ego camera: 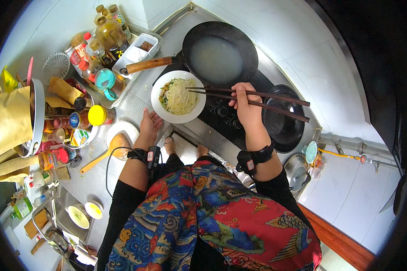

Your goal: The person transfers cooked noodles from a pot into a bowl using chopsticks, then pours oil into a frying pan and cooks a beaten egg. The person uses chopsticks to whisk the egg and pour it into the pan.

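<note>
My right hand (247,105) grips a pair of long dark wooden chopsticks (278,98). Their tips reach over the noodles (182,100) heaped in a white bowl (156,88). Greens and brown bits show along the left side of the noodles. My left hand (151,124) is beside the bowl's lower left rim, palm turned up, with nothing in it; whether its fingertips touch the bowl is unclear. Behind the bowl, a black wok (251,50) holds cloudy liquid (217,56) on the cooktop (220,111). The wok's wooden handle (149,65) points left.
A second black pan (283,135) sits right of the cooktop. At left, a wooden spatula (103,155) rests on a white plate (133,130). Bottles, including an oil bottle (110,34), and jars crowd the left counter. Two small bowls (94,210) (78,216) stand near the sink (62,200).
</note>
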Demonstrator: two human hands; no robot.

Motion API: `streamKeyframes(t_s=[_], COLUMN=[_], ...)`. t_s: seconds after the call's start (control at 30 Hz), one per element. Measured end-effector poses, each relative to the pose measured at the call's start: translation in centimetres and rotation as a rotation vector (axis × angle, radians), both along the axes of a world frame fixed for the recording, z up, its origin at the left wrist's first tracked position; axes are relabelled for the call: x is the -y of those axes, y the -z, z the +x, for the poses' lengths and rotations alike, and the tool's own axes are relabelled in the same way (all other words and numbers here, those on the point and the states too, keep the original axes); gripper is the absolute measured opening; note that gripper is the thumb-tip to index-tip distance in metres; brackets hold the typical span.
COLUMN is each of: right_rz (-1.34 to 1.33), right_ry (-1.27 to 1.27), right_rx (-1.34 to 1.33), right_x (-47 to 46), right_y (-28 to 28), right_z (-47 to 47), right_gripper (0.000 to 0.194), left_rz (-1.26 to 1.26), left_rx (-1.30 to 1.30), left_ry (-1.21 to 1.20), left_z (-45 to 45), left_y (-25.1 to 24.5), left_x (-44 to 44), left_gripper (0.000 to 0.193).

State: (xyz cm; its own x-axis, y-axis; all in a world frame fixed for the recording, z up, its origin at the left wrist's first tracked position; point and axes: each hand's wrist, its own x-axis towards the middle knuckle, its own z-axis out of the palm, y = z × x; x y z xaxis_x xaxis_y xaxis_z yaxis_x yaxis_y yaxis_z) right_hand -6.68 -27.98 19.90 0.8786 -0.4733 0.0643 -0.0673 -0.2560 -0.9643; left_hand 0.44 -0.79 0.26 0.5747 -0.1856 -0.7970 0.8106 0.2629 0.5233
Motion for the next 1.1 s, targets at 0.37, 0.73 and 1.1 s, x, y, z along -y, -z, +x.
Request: streamKeyframes(t_s=[0.37,0.73,1.1], right_rz=[0.043,0.098,-0.019], right_ry=[0.22,0.461,0.173], right_rx=[0.058,0.209,-0.036], right_x=[4.7,11.3,11.6], right_y=[0.1,3.4,3.9], right_z=[5.6,6.4,6.1], right_gripper=[0.027,0.027,0.022], left_rz=[-0.006,-0.018,0.005], left_rx=[0.014,-0.018,-0.031], left_ry=[0.018,0.012,0.044], left_z=[-0.1,0.4,0.8], left_y=[0.1,0.2,0.0], left_x=[0.0,0.0,0.2], left_gripper=[0.067,0.06,0.061])
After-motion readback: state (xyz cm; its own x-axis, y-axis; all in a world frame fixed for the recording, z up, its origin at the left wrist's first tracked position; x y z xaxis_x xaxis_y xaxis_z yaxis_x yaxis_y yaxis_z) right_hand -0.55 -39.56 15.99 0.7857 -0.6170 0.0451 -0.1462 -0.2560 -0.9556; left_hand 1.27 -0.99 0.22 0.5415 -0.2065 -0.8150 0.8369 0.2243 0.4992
